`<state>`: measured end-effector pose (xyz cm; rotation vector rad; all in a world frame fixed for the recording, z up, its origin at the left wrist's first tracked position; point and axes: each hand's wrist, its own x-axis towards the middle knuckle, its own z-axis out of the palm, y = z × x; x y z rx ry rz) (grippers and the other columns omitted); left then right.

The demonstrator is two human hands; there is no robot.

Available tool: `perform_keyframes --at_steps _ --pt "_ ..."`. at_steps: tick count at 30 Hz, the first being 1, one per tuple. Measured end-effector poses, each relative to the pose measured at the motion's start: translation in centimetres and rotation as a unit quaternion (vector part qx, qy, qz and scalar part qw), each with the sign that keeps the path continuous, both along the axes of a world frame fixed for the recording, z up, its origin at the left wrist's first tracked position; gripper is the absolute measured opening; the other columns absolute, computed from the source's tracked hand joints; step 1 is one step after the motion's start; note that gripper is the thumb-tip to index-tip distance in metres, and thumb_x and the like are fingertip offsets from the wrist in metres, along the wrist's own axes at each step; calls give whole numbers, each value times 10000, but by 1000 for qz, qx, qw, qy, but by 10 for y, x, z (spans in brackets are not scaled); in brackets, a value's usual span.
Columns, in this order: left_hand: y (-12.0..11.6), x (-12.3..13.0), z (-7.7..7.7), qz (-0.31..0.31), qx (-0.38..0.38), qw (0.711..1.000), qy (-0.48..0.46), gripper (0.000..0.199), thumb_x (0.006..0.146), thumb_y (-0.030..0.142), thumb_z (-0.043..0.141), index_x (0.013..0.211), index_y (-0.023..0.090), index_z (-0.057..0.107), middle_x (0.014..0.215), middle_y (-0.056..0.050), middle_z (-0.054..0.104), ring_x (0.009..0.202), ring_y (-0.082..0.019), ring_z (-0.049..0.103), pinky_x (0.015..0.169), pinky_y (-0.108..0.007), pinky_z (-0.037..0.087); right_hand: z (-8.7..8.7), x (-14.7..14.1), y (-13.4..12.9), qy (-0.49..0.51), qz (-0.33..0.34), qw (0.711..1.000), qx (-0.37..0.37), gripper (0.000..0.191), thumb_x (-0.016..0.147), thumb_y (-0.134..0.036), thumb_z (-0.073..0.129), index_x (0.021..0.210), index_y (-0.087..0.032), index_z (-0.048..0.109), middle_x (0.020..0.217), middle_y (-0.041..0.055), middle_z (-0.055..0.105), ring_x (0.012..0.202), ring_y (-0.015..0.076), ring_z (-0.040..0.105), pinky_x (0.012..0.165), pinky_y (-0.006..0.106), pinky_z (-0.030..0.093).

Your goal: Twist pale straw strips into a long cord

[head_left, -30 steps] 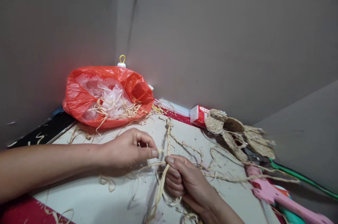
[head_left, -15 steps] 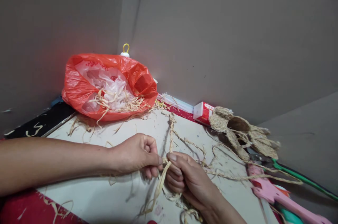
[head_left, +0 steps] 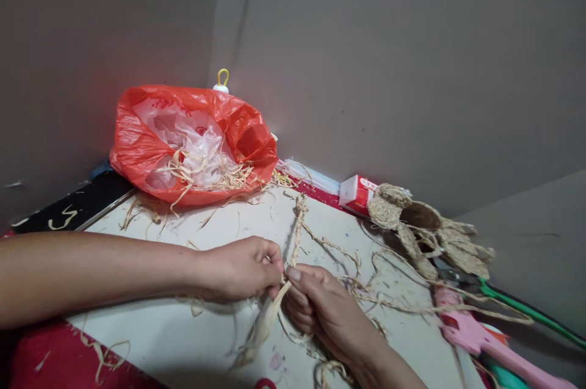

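Working the near end of the braid (head_left: 298, 230), lying nearer than the bag (head_left: 126, 145) and off to its right: this is looking like plaiting! The right hand (head_left: 320, 309) is clamping that end between thumb and forefinger, its other fingers curling in. The left hand (head_left: 247, 267) is meeting it, fingertips bunching together, seemingly on one of the strands (head_left: 264, 325); the rest are trailing away from the bag. The next move is probably calling for a firm right pinch while the left is drawing its strand snug. Knuckles are hiding the crossing, though, the strand tips are blurring, and the pink tool (head_left: 485, 340), well right of the bag, is running out of view.
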<state>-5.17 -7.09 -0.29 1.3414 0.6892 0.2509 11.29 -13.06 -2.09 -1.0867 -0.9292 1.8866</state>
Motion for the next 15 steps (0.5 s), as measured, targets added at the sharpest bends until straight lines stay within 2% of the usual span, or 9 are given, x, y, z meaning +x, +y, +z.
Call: perform_keyframes --at_steps 4,7,15 --pt "3 1 3 -6 5 1000 -18 66 779 184 458 714 178 447 482 101 333 407 -48 246 418 -195 185 1 0 1 -4 1 1000 2 444 842 -449 585 543 -184 392 422 -91 295 370 43 202 379 203 142" --pt "3 1 4 -17 -13 999 -41 75 795 178 457 722 176 441 455 111 314 393 -47 232 435 -201 182 2 0 1 6 2 1000 3 441 848 -445 577 543 -182 397 419 -92 290 366 42 197 376 201 135" --pt "4 -1 3 -14 5 997 -82 141 829 271 518 756 171 450 469 111 322 419 -47 221 423 -201 153 4 1 0 38 -8 999 5 424 851 -435 580 562 -171 416 444 -92 294 380 36 191 385 198 129"
